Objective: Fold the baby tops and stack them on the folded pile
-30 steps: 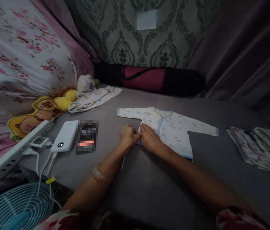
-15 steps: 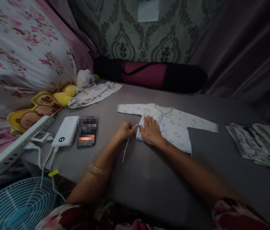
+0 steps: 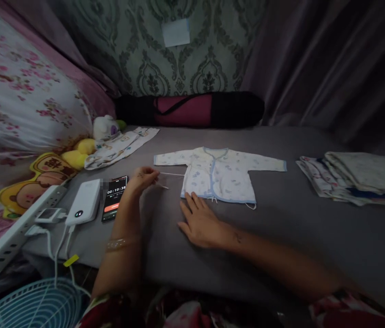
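Note:
A white baby shirt point(image 3: 199, 175) with blue trim lies spread flat on the grey bed cover, sleeves out to both sides. From its left side a thin white tie string point(image 3: 171, 174) runs taut to my left hand point(image 3: 143, 179), whose fingers pinch it; the loose end hangs below the fingers. My right hand point(image 3: 201, 223) rests flat with spread fingers, its fingertips at the shirt's lower left hem. More short strings show at the bottom hem, in the middle and at the right corner.
Folded clothes point(image 3: 356, 177) lie at the right. Left of me are a phone point(image 3: 114, 200), a white power bank point(image 3: 84, 202), a power strip point(image 3: 17, 230), plush toys point(image 3: 47, 177), and a printed cloth point(image 3: 120, 148). A blue fan point(image 3: 35, 305) stands at lower left, a long black-and-maroon bag point(image 3: 185, 110) at the back.
My left hand has drawn the string out leftward from the shirt. My right hand has slid off the shirt's front down to its hem. The view has shifted too.

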Motion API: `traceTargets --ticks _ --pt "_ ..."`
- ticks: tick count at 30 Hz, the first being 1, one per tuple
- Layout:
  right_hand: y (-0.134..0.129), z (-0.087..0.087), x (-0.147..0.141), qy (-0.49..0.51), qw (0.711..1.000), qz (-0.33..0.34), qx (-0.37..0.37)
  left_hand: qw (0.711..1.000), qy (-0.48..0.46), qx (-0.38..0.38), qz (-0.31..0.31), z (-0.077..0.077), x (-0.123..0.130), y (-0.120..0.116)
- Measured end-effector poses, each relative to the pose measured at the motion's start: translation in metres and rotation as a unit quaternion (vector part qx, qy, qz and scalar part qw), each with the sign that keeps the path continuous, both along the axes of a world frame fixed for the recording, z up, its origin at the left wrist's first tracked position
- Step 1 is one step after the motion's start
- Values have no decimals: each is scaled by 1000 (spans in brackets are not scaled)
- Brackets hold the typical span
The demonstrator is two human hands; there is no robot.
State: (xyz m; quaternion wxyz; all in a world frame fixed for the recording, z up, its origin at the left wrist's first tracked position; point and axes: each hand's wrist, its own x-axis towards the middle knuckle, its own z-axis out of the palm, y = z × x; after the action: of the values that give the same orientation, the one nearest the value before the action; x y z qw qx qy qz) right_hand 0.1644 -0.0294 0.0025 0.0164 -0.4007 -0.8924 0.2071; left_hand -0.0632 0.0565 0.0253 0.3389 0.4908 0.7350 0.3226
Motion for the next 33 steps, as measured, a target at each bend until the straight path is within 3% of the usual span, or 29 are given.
traceTargets --ticks 4,8,11,15,20,27,33 --pt "-12 9 20 32 998 55 1 991 89 93 -21 18 37 16" --pt "-12 20 37 53 995 82 10 970 106 140 -170 27 91 31" --pt "-5 28 49 69 997 46 9 957 100 127 -239 22 120 37" --pt "13 26 68 72 995 -53 53 953 130 117 -247 5 135 45" --pt "41 7 86 24 983 -135 123 946 186 67 -258 -15 146 51" --pt "46 3 89 -10 986 -120 116 970 141 61 -187 -42 155 55" --pt "40 11 82 -88 980 -110 143 985 50 45 -161 -48 157 53"
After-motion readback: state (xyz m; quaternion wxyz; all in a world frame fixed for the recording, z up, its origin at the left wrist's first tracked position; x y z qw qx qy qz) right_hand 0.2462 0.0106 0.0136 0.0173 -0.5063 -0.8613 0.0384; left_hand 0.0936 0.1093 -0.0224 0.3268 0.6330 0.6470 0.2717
